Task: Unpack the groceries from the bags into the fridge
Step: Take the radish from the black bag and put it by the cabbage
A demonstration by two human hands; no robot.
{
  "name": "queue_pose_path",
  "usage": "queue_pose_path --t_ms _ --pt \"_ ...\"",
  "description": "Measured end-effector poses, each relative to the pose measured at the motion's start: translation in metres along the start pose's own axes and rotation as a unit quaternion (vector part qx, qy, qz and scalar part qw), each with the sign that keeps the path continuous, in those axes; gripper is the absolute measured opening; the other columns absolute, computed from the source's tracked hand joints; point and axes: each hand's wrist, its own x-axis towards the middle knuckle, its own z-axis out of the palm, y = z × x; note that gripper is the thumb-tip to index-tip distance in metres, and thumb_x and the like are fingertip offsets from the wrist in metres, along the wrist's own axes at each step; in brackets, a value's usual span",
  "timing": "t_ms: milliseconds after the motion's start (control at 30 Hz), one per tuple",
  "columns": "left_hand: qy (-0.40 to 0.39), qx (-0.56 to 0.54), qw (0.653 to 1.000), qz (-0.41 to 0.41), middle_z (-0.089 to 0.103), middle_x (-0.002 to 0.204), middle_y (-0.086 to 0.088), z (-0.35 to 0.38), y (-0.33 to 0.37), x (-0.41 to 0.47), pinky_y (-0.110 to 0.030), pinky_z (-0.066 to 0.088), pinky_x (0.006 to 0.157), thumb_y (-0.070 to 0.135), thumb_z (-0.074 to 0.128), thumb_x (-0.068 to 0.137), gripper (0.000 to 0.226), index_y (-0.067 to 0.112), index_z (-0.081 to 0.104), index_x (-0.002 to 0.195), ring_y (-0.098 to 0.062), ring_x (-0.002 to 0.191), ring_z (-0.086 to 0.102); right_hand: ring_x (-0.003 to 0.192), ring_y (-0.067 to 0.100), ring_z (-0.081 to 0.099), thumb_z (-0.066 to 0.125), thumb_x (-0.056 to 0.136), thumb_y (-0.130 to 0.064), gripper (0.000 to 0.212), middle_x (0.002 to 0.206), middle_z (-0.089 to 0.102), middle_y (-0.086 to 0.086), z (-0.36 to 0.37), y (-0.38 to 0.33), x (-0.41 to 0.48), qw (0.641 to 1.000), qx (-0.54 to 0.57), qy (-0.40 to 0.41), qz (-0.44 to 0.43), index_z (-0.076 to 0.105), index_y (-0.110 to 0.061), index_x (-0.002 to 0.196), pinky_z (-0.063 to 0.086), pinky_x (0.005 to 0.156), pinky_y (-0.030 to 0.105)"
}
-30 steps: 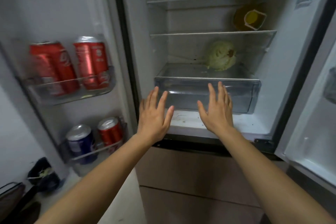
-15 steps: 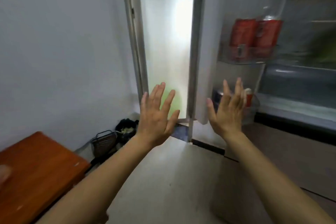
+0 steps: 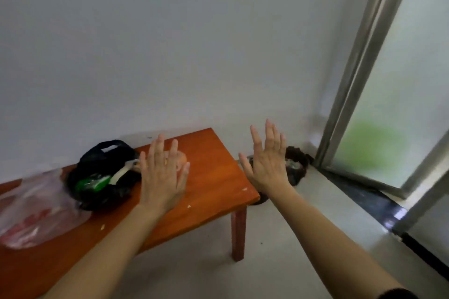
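Now that the view is swinging away from the fridge, which is dropping out of sight, both hands are coming back empty: the left hand and right hand are spreading their fingers wide, holding nothing. The left one is hovering over the table, where the black bag and clear bag are sitting with groceries inside, so I'm guessing another grab is coming. A glass door is showing far right.

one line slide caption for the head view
Open left hand and right hand hover by an orange table bearing a black bag and a clear bag.
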Motion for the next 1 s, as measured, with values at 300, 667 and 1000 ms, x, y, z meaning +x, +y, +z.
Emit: queue_pose_path --t_ms 300,667,1000 --pt "-0.049 0.103 0.982 -0.153 0.016 0.164 -0.018 0.011 -0.158 0.093 -0.058 0.021 0.119 0.056 0.019 0.099 0.071 0.013 0.033 0.153 -0.036 0.15 0.018 0.154 0.04 0.003 0.044 0.099 -0.051 0.078 0.167 0.001 0.021 0.145 -0.125 0.155 0.985 0.123 -0.082 -0.086 0.007 -0.019 0.16 0.01 0.122 0.057" --pt "-0.196 0.013 0.93 -0.312 0.015 0.165 -0.012 0.055 -0.333 0.085 -0.05 0.02 0.122 0.051 0.031 0.103 0.061 0.018 0.031 0.154 -0.031 0.152 0.013 0.144 0.032 0.034 0.043 0.103 -0.041 0.06 0.159 0.032 0.013 0.26 -0.279 0.218 0.915 0.168 -0.297 -0.215 0.026 -0.016 0.155 0.04 0.11 0.045" --pt "-0.319 -0.2 0.867 -0.328 0.059 0.128 -0.008 0.123 -0.462 0.125 -0.04 0.053 0.092 0.049 0.048 0.091 0.046 0.016 0.064 0.118 -0.019 0.104 0.064 0.123 0.028 0.053 0.049 0.099 -0.03 0.047 0.138 0.051 0.006 0.333 -0.365 0.241 0.886 0.117 -0.421 -0.155 0.045 -0.022 0.146 0.051 0.092 0.041"
